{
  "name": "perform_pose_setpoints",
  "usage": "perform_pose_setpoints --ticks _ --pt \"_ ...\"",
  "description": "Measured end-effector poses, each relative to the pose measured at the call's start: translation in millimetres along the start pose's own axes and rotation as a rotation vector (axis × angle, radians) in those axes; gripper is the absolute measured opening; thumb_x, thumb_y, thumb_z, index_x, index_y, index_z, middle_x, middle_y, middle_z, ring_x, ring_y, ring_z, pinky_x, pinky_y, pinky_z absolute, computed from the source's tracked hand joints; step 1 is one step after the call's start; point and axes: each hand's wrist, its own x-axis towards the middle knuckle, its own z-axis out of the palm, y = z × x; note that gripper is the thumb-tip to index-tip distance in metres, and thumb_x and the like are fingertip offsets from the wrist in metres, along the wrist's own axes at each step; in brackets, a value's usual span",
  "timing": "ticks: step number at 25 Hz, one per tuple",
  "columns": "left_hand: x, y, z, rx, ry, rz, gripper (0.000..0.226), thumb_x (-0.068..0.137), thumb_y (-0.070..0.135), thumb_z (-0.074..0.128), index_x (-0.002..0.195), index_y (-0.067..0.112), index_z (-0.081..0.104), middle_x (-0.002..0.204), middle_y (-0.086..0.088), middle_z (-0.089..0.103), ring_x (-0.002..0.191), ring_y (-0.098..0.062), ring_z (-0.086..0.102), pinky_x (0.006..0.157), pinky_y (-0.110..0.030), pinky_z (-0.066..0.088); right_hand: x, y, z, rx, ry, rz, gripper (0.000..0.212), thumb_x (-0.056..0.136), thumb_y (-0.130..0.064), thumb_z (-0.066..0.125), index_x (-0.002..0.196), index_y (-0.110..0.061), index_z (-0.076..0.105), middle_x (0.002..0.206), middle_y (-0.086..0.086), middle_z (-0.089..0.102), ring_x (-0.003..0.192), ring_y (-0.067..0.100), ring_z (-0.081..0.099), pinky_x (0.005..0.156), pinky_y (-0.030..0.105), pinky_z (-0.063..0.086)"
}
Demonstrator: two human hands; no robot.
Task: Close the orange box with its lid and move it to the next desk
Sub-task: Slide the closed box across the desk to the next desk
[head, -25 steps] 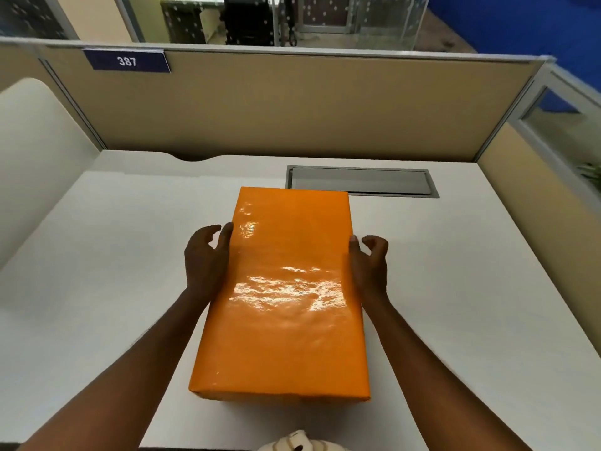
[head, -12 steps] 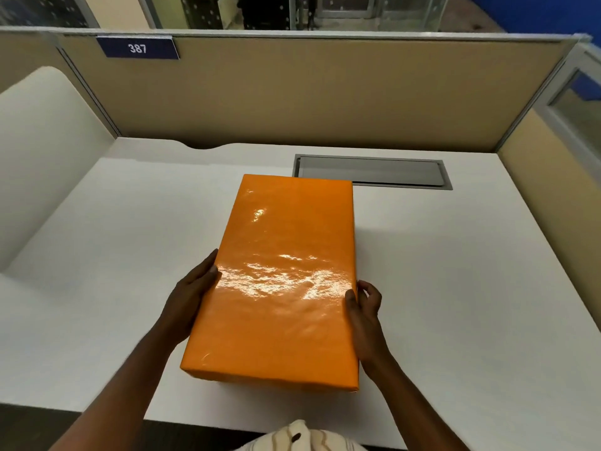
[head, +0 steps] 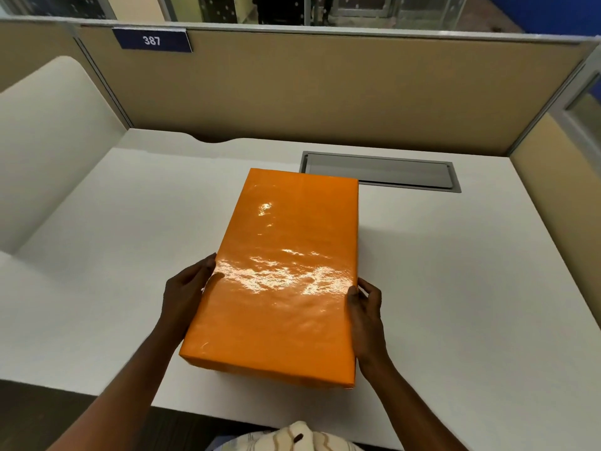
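The glossy orange box [head: 283,275], lid on, lies lengthwise in the middle of the white desk [head: 455,288]. My left hand [head: 185,291] presses flat against its left long side near the middle, fingers pointing forward. My right hand [head: 366,307] clasps the right long side, thumb on the top edge and fingers curled beside the box. The box's underside and side walls are mostly hidden by the lid, so whether it rests on the desk or is slightly lifted I cannot tell.
A grey cable hatch [head: 380,170] is set in the desk just behind the box. Tan partition walls [head: 325,92] close the back and right; a white curved divider [head: 48,141] stands on the left. A blue plate reading 387 [head: 152,40] hangs on the partition.
My hands have slid back along the box sides toward me, from near the far half to the middle. The view has pulled back and the box has turned slightly.
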Motion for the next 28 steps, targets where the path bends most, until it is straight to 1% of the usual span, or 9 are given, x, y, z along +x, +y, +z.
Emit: perform_pose_setpoints --ticks 3,5,7,13,14,17,19,24,28 --pt "-7.5 -12.9 -13.9 -0.102 -0.16 -0.094 0.04 0.083 0.053 0.051 0.121 0.046 0.058 0.126 0.01 0.061 0.102 -0.014 0.064 0.067 -0.027 0.054 -5.4 5.1 -7.2 0.043 -0.068 -0.007 0.047 0.076 -0.065 0.044 0.121 -0.057 0.035 0.124 -0.017 0.05 0.105 0.008 0.058 0.079 0.031 0.053" --pt "-12.5 -20.1 -20.0 -0.181 -0.317 -0.193 0.04 0.085 0.045 0.05 0.124 0.055 0.05 0.127 0.014 0.057 0.105 -0.023 0.064 0.068 -0.033 0.058 -9.7 10.5 -6.8 0.077 -0.138 0.035 0.057 0.078 -0.059 0.046 0.131 -0.058 0.024 0.131 -0.015 0.044 0.111 0.013 0.057 0.084 0.039 0.054" --pt "-14.6 -23.6 -20.5 -0.26 -0.374 -0.247 0.041 0.085 0.037 0.054 0.119 0.059 0.05 0.124 0.016 0.058 0.103 -0.027 0.065 0.067 -0.037 0.059 -12.8 13.0 -2.3 0.122 -0.18 0.069 0.064 0.078 -0.053 0.049 0.132 -0.061 0.017 0.134 -0.013 0.041 0.112 0.02 0.056 0.086 0.046 0.054" --pt "19.7 -18.2 -30.6 -0.311 -0.307 -0.161 0.046 0.091 0.021 0.049 0.128 0.048 0.05 0.121 0.015 0.063 0.094 -0.022 0.07 0.063 -0.031 0.058 6.8 -11.9 26.4 0.079 -0.127 0.025 0.075 0.076 -0.05 0.057 0.139 -0.054 0.016 0.137 -0.011 0.04 0.108 0.015 0.058 0.067 0.026 0.057" --pt "30.8 -16.7 -36.0 -0.316 -0.292 -0.157 0.046 0.091 0.02 0.05 0.129 0.046 0.051 0.119 0.014 0.064 0.092 -0.023 0.071 0.061 -0.031 0.058 14.3 -18.6 36.3 0.055 -0.11 0.015 0.076 0.076 -0.051 0.057 0.14 -0.052 0.017 0.137 -0.01 0.041 0.109 0.016 0.058 0.069 0.026 0.057" --pt "69.2 -8.0 -55.0 -0.303 -0.261 -0.122 0.044 0.09 0.021 0.054 0.126 0.047 0.052 0.114 0.015 0.064 0.085 -0.02 0.072 0.057 -0.027 0.057 39.6 -36.9 71.9 0.038 -0.081 -0.006 0.07 0.083 -0.045 0.056 0.143 -0.045 0.019 0.139 -0.005 0.042 0.117 0.025 0.054 0.088 0.044 0.054" --pt "100.5 -0.7 -78.0 -0.301 -0.265 -0.096 0.044 0.09 0.023 0.055 0.127 0.046 0.051 0.113 0.015 0.064 0.084 -0.018 0.072 0.058 -0.027 0.057 56.3 -46.6 105.7 0.062 -0.069 -0.014 0.066 0.088 -0.038 0.056 0.143 -0.042 0.021 0.138 -0.004 0.045 0.116 0.027 0.055 0.09 0.046 0.052" --pt "177.1 14.3 -141.6 -0.298 -0.248 -0.06 0.048 0.088 0.023 0.058 0.133 0.039 0.05 0.119 0.01 0.063 0.096 -0.022 0.069 0.066 -0.03 0.058 94.3 -73.5 194.7 0.058 -0.07 -0.058 0.065 0.089 -0.036 0.056 0.144 -0.04 0.022 0.132 -0.007 0.048 0.108 0.018 0.059 0.071 0.026 0.056" --pt "230.4 24.4 -195.1 -0.294 -0.191 -0.03 0.046 0.087 0.021 0.058 0.129 0.037 0.053 0.107 0.018 0.066 0.085 -0.013 0.071 0.058 -0.023 0.057 125.7 -94.0 265.3 0.069 -0.117 -0.083 0.062 0.089 -0.037 0.056 0.143 -0.037 0.026 0.13 -0.009 0.05 0.106 0.015 0.059 0.067 0.023 0.057"
